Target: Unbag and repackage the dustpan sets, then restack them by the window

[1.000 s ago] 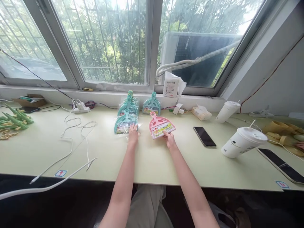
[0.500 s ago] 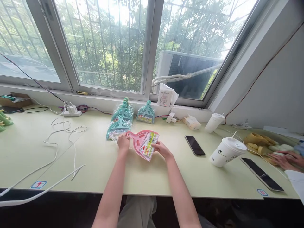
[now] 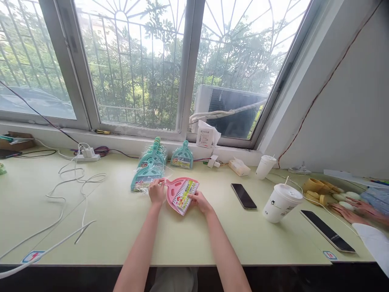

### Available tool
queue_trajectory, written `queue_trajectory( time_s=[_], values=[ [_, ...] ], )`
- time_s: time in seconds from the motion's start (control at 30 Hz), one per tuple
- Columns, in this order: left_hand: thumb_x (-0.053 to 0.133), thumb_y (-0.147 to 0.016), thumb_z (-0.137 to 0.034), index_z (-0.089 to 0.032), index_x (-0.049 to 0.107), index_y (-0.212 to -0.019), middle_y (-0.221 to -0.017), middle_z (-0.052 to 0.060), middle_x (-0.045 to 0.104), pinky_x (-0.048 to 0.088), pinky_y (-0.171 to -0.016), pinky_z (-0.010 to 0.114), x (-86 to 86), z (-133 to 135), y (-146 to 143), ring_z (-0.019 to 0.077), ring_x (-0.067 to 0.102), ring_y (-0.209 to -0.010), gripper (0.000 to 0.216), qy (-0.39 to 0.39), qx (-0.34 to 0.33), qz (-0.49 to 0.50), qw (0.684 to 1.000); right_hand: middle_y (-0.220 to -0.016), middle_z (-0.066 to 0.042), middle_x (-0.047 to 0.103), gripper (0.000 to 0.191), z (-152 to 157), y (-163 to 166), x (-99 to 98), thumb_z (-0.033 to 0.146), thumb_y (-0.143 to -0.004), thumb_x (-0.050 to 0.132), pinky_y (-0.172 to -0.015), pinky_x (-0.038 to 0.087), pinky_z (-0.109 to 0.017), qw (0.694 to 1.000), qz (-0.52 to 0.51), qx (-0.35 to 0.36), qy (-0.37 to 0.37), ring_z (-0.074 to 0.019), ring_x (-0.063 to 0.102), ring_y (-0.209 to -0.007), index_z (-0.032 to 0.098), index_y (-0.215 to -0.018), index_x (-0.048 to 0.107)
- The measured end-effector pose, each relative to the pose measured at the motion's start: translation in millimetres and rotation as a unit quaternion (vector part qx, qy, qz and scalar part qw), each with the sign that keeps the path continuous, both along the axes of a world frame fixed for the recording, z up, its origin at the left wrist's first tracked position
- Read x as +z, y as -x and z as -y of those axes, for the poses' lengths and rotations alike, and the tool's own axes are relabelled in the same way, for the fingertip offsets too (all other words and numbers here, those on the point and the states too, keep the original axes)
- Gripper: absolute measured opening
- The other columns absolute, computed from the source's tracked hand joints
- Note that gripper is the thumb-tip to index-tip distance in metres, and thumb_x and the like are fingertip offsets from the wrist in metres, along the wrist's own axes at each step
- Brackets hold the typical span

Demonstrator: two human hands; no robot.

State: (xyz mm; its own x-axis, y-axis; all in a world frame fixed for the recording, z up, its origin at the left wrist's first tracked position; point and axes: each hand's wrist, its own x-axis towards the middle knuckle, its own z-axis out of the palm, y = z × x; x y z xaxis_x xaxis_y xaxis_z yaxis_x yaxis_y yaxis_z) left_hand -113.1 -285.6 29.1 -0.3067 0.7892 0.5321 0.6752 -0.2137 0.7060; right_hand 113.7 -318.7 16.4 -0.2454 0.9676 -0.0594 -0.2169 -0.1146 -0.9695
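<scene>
A pink toy-size dustpan (image 3: pixel 170 199) with a white-bristled brush and a yellow-green label is held just above the table, its handle pointing left. My left hand (image 3: pixel 157 192) is closed around the handle end, which its fingers partly hide. At the opposite side, my right hand (image 3: pixel 200 202) pinches the brush-and-label edge, thumb on top. Just beyond my left hand, a row of teal dustpan sets (image 3: pixel 149 169) in clear plastic wrap leans back toward the window. Another teal dustpan set (image 3: pixel 182 156) stands separately to their right.
A phone (image 3: pixel 243 196), a large white cup (image 3: pixel 281 205) and a smaller cup (image 3: pixel 265 167) stand to the right, near a tissue pack (image 3: pixel 239 166). White cables (image 3: pixel 82 180) sprawl at left. A co-worker's hands (image 3: pixel 349 211) are at far right beside another phone (image 3: pixel 328 231).
My view has tilted up slightly, so the table sits lower. My left hand has moved onto the pink dustpan's handle, covering its end; my right hand keeps its grip.
</scene>
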Motion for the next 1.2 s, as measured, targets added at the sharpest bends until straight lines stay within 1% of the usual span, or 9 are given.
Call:
queue_trajectory(
  time_s=[0.2, 0.3, 0.4, 0.53, 0.7, 0.83, 0.9, 1.0, 1.2],
  values=[
    [0.05, -0.087, -0.034, -0.025, 0.063, -0.097, -0.111, 0.009, 0.062, 0.034, -0.103, 0.041, 14.2, 18.4, -21.4, 0.0273, 0.052, -0.114, 0.019, -0.037, -0.082, -0.052, 0.995, -0.1, -0.012, 0.072, 0.043, 4.9, 7.1, 4.4, 0.036, -0.061, 0.08, -0.068, 0.058, -0.032, 1.0, 0.004, 0.027, -0.012, -0.0242, 0.07, -0.085, 0.013, -0.095, 0.067],
    [0.052, -0.087, -0.041, -0.024, 0.049, -0.124, -0.141, 0.012, 0.041, 0.019, -0.114, 0.044, 22.2, 27.9, -29.5, 0.0271, 0.03, -0.136, 0.042, -0.088, 0.008, 0.021, 0.996, -0.096, -0.011, 0.072, 0.041, 3.9, 7.4, 4.3, 0.035, -0.059, 0.081, -0.07, 0.058, -0.034, 0.999, -0.026, -0.019, -0.014, -0.0239, 0.07, -0.083, 0.013, -0.092, 0.067],
    [0.055, -0.084, -0.049, -0.02, 0.02, -0.141, -0.152, 0.016, 0.018, 0.024, -0.113, 0.044, 26.6, 27.1, -29.5, 0.0272, 0.02, -0.141, 0.073, -0.101, 0.126, 0.181, 0.97, -0.095, -0.009, 0.072, 0.039, 2.9, 5.4, 3.8, 0.032, -0.059, 0.081, -0.073, 0.058, -0.035, 0.996, -0.065, -0.059, -0.017, -0.0226, 0.07, -0.082, 0.014, -0.09, 0.067],
    [0.054, -0.083, -0.051, -0.025, 0.002, -0.146, -0.151, 0.017, 0.023, 0.05, -0.09, 0.033, 24.4, 14.2, -22.6, 0.0227, 0.052, -0.121, 0.086, -0.042, -0.077, 0.354, 0.931, -0.093, -0.008, 0.073, 0.039, 2.1, 0.7, 3.8, 0.031, -0.056, 0.082, -0.072, 0.058, -0.035, 0.995, -0.072, -0.069, -0.016, -0.022, 0.07, -0.081, 0.014, -0.088, 0.067],
    [0.037, -0.087, -0.061, -0.028, 0.019, -0.146, -0.142, 0.012, 0.043, 0.053, -0.085, 0.031, 21.1, 5.6, -18.3, 0.0209, 0.06, -0.11, 0.07, 0.073, -0.207, 0.429, 0.876, -0.096, -0.008, 0.073, 0.042, 4.1, -1.0, 5.9, 0.034, -0.057, 0.082, -0.073, 0.058, -0.036, 0.996, -0.052, -0.063, -0.028, -0.0227, 0.069, -0.083, 0.014, -0.091, 0.068],
    [0.05, -0.084, -0.054, -0.021, 0.043, -0.135, -0.125, 0.013, 0.059, 0.053, -0.082, 0.035, 19.3, 4.2, -15.6, 0.023, 0.066, -0.098, 0.061, 0.106, -0.22, 0.443, 0.863, -0.1, -0.01, 0.072, 0.044, 6.4, 2.2, 7.5, 0.033, -0.06, 0.08, -0.072, 0.059, -0.036, 0.998, -0.023, -0.041, -0.036, -0.0247, 0.069, -0.087, 0.013, -0.096, 0.068],
    [0.055, -0.085, -0.041, -0.017, 0.044, -0.133, -0.12, 0.014, 0.063, 0.052, -0.086, 0.034, 17.4, 3.5, -13.8, 0.0207, 0.066, -0.099, 0.055, 0.081, -0.209, 0.459, 0.859, -0.1, -0.009, 0.072, 0.041, 6.1, 3.8, 7.0, 0.03, -0.061, 0.08, -0.072, 0.059, -0.036, 0.998, -0.041, -0.046, -0.029, -0.0237, 0.069, -0.087, 0.014, -0.097, 0.068],
    [0.057, -0.084, -0.031, -0.019, 0.04, -0.136, -0.125, 0.014, 0.06, 0.048, -0.093, 0.033, 14.5, 2.9, -10.7, 0.0185, 0.062, -0.108, 0.056, 0.065, -0.26, 0.481, 0.835, -0.098, -0.007, 0.072, 0.034, 3.0, 4.0, 3.6, 0.025, -0.062, 0.078, -0.075, 0.059, -0.032, 0.989, -0.113, -0.095, -0.001, -0.0202, 0.069, -0.085, 0.014, -0.092, 0.068],
    [0.068, -0.076, -0.04, -0.018, 0.047, -0.133, -0.117, 0.013, 0.065, 0.046, -0.097, 0.038, 7.5, 3.3, -11.9, 0.02, 0.063, -0.105, 0.065, 0.166, -0.33, 0.446, 0.815, -0.09, -0.006, 0.073, 0.025, -1.4, -1.1, -1.7, 0.017, -0.064, 0.076, -0.069, 0.059, -0.027, 0.977, -0.137, -0.162, 0.038, -0.0175, 0.07, -0.078, 0.014, -0.086, 0.065]
  ],
)
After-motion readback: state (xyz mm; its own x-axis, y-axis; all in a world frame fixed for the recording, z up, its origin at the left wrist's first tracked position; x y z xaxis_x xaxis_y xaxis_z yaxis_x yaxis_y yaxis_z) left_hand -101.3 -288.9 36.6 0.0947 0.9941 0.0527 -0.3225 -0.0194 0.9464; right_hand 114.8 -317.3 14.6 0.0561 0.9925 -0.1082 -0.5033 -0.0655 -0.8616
